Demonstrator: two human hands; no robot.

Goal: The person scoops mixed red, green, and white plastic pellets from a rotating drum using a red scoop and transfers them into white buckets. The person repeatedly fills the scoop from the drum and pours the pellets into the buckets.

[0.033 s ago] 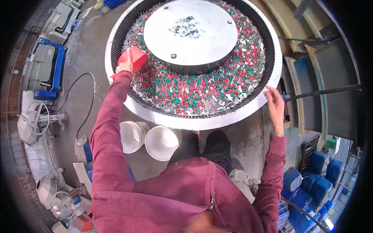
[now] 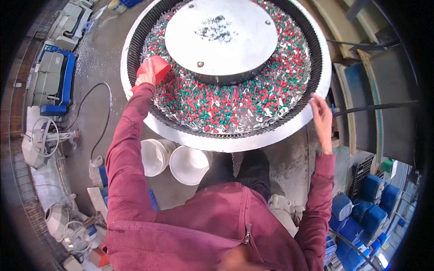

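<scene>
In front of me stands a large round tub (image 2: 226, 143) with a white rim and a ribbed black inner wall. Small red and green pieces (image 2: 235, 106), mixed with pale metal-looking parts, fill the ring around its white central disc (image 2: 221, 40). My left hand (image 2: 145, 77) is closed on a red scoop (image 2: 159, 67), held over the tub's left side with its mouth toward the pieces. By the right rim is my right hand (image 2: 321, 119), fingers loosely bent and holding nothing; whether the fingertips touch the rim I cannot tell.
Two white buckets (image 2: 190, 166) stand below the tub's front left. Grey-and-blue machines (image 2: 49, 77) line the left side, with a black cable (image 2: 108, 97) on the floor. Wooden-edged panels (image 2: 370, 90) stand at right, above several blue jugs (image 2: 361, 211).
My right hand has shifted slightly along the rim. My left hand and the red scoop stay almost in the same place.
</scene>
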